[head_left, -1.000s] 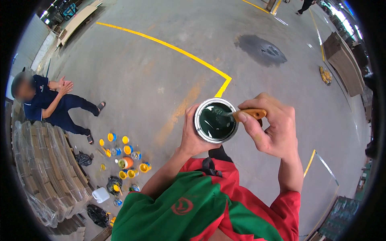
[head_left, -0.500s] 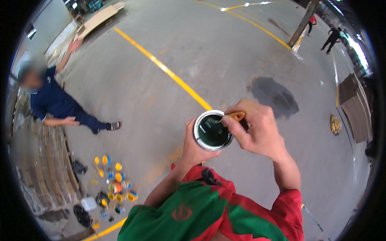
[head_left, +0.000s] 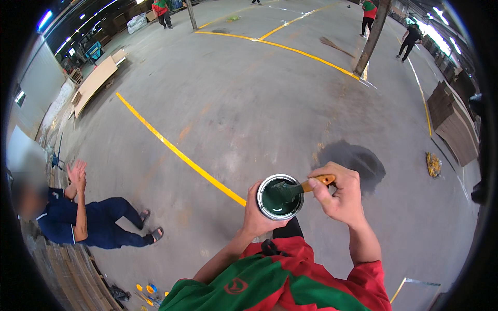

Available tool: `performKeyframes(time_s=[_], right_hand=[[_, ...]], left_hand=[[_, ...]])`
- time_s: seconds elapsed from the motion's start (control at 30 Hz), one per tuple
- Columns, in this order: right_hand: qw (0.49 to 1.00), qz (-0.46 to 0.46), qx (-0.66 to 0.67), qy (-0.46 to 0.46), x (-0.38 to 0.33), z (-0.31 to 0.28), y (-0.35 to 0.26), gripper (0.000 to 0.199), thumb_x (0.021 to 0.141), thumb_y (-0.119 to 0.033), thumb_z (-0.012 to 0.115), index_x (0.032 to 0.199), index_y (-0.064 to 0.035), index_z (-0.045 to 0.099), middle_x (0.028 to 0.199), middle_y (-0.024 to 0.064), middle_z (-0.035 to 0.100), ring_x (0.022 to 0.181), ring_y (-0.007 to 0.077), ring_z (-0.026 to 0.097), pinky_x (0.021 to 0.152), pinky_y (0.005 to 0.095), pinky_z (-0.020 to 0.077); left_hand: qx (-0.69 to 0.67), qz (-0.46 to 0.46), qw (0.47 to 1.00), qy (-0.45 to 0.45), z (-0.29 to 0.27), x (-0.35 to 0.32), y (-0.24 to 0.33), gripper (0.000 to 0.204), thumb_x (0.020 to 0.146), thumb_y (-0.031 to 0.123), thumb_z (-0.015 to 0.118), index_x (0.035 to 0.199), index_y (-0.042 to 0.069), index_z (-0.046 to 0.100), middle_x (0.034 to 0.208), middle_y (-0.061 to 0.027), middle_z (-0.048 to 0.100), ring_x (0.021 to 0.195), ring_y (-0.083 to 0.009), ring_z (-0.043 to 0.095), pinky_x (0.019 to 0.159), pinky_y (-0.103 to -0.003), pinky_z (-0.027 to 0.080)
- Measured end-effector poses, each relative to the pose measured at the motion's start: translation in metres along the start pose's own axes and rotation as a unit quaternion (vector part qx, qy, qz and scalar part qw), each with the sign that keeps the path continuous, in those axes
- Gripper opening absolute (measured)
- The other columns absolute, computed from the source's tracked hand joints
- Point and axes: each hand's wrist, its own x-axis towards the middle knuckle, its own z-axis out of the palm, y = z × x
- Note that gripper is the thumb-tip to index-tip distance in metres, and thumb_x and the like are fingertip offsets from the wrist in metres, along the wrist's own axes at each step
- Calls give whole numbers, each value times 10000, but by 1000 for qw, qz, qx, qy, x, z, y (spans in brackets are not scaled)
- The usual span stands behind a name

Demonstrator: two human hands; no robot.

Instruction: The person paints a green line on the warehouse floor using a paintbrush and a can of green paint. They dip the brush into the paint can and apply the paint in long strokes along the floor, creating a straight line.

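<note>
My left hand (head_left: pixel 255 217) is wrapped round an open metal can (head_left: pixel 280 218) in front of my body. Dark green paint (head_left: pixel 277 203) fills the part of it that I can see. In my right hand (head_left: pixel 342 197) I grip a paintbrush (head_left: pixel 307 185) by its orange-brown wooden handle. Its bristles, coated in green, lie slanted over the can's mouth against the paint. How deep they dip cannot be made out.
A person in dark blue (head_left: pixel 106 223) stands close at my left, hands raised. Yellow floor lines (head_left: pixel 181 155) cross the concrete, with a dark patch (head_left: pixel 353 163) ahead. A post (head_left: pixel 372 39), stacked boards (head_left: pixel 454 122), a yellow bundle (head_left: pixel 433 165) and distant people stand around.
The brush has turned from steep to slanted, its bristles now showing, and my right hand has moved right of the can. My view has lifted. The person at left has brought both hands together.
</note>
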Motion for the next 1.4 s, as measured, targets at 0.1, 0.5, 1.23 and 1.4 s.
performKeyframes(time_s=[0.1, 0.5, 1.23, 1.4], right_hand=[[993, 72, 79, 41, 70, 5, 72, 166, 884, -117, 660, 883, 42, 709, 726, 97, 642, 569, 150, 602, 519, 263, 466], [974, 150, 155, 71, 438, -16, 298, 204, 945, -140, 658, 925, 58, 703, 692, 63, 644, 528, 101, 592, 476, 244, 452], [983, -156, -84, -52, 1043, -43, 595, 130, 892, -79, 710, 976, 20, 711, 809, 77, 661, 698, 181, 669, 555, 237, 508], [929, -273, -55, -244, 1164, -37, 684, 275, 791, -18, 723, 1065, -8, 732, 931, 85, 659, 873, 262, 692, 652, 333, 578]], left_hand=[[-52, -11, 999, -4, 17, 88, -46, 1082, 538, 185, 985, 1416, -3, 382, 1333, -147, 576, 1237, -264, 579, 1079, -410, 431], [16, -4, 997, 75, 90, 476, -167, 1094, 540, 159, 965, 1433, 13, 350, 1356, -143, 542, 1267, -260, 555, 1076, -400, 437], [-20, -24, 999, -4, 153, 1126, -439, 1099, 566, 256, 957, 1453, 15, 353, 1386, -166, 512, 1278, -317, 545, 1074, -437, 437], [-13, -21, 1000, 6, 165, 1262, -497, 1116, 560, 266, 956, 1455, 2, 346, 1386, -163, 515, 1289, -308, 538, 1074, -424, 434]])
